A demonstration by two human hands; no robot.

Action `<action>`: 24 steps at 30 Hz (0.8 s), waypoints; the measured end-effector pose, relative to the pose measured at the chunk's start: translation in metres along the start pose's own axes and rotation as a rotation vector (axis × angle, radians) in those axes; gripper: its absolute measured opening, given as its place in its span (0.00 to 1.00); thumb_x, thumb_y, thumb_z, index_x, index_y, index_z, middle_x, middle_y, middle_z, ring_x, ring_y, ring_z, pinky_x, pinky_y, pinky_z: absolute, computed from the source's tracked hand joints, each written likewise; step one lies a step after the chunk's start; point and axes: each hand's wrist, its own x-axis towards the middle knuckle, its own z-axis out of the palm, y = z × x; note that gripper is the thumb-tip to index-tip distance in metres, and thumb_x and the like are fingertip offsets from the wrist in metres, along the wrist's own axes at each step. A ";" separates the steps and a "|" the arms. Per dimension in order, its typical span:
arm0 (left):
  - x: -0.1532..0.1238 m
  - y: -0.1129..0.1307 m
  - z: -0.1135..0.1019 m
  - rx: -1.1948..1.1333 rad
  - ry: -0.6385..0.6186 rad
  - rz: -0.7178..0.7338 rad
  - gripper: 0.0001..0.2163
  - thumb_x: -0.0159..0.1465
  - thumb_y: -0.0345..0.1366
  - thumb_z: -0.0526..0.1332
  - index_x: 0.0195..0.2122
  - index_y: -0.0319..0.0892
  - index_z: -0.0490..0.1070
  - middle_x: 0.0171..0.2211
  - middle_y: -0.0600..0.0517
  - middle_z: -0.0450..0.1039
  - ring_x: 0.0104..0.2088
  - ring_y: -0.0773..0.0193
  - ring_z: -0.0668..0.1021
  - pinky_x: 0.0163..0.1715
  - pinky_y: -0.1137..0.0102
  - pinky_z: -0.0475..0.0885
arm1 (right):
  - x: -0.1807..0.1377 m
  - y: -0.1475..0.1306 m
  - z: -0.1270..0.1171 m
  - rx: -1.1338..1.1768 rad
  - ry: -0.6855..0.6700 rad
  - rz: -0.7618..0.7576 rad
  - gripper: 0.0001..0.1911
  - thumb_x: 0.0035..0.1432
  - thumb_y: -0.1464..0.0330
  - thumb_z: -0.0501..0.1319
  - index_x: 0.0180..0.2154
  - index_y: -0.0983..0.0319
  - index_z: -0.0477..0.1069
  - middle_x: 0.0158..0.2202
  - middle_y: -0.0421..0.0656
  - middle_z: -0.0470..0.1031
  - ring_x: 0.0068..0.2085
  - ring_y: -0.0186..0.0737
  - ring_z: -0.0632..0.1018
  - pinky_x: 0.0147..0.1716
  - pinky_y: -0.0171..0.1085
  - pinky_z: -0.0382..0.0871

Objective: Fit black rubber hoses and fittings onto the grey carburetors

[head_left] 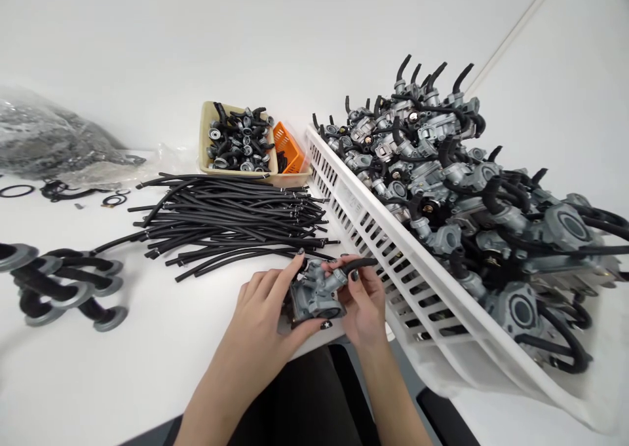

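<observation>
Carburetor, dull grey with a black hose, is gripped in both hands.

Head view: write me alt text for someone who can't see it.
The left hand and right hand hold a grey metal part with a short black tube at a white table's near edge. Beyond lie black hoses; a white basket heaped with similar parts stands at right, a cream tub of fittings behind.

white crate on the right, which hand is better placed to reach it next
Probably the right hand: it is nearer the white crate, while the left hand is on the other side of the metal part both hold.
</observation>
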 end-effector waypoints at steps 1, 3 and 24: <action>0.000 0.000 0.000 0.004 0.001 0.003 0.36 0.63 0.45 0.62 0.67 0.61 0.41 0.49 0.50 0.68 0.51 0.52 0.68 0.48 0.56 0.67 | 0.000 0.000 0.000 0.003 0.003 -0.002 0.07 0.54 0.64 0.70 0.37 0.56 0.80 0.34 0.40 0.81 0.38 0.38 0.82 0.43 0.37 0.76; -0.001 0.000 0.000 0.012 0.004 0.009 0.36 0.63 0.45 0.62 0.67 0.61 0.41 0.50 0.50 0.68 0.51 0.51 0.68 0.49 0.55 0.67 | 0.000 0.000 0.001 0.005 0.008 -0.010 0.07 0.53 0.64 0.70 0.37 0.56 0.80 0.34 0.40 0.80 0.37 0.38 0.82 0.43 0.37 0.76; -0.001 0.001 -0.001 0.002 -0.004 0.000 0.36 0.63 0.43 0.62 0.67 0.59 0.42 0.47 0.51 0.68 0.50 0.52 0.67 0.48 0.56 0.67 | 0.004 0.002 0.001 -0.090 0.077 0.005 0.12 0.45 0.62 0.75 0.31 0.56 0.77 0.32 0.38 0.75 0.30 0.37 0.79 0.39 0.40 0.75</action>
